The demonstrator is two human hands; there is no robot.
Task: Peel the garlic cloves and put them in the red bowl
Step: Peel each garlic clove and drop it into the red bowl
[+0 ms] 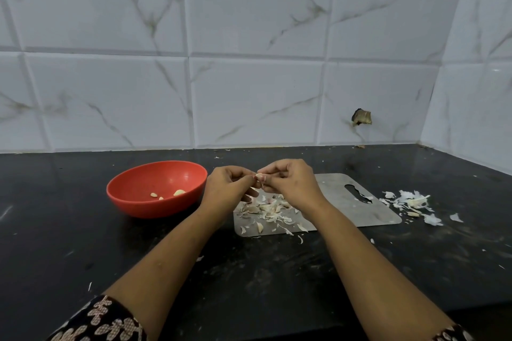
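Slippage is the main risk: the left hand (231, 188) and right hand (291, 184) both pinch one small pale garlic clove (261, 177) above the grey metal cutting board (346, 202), just right of the round red plastic bowl (155, 209). If its papery skin tears suddenly, it could drop among the loose pale skins (270, 209).

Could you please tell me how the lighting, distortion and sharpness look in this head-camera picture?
Head view: wide-angle distortion bows the grout lines of the tile wall; the light is soft and even, with a small glare spot inside the red bowl; the garlic clove pinched between left hand and right hand looks slightly soft.
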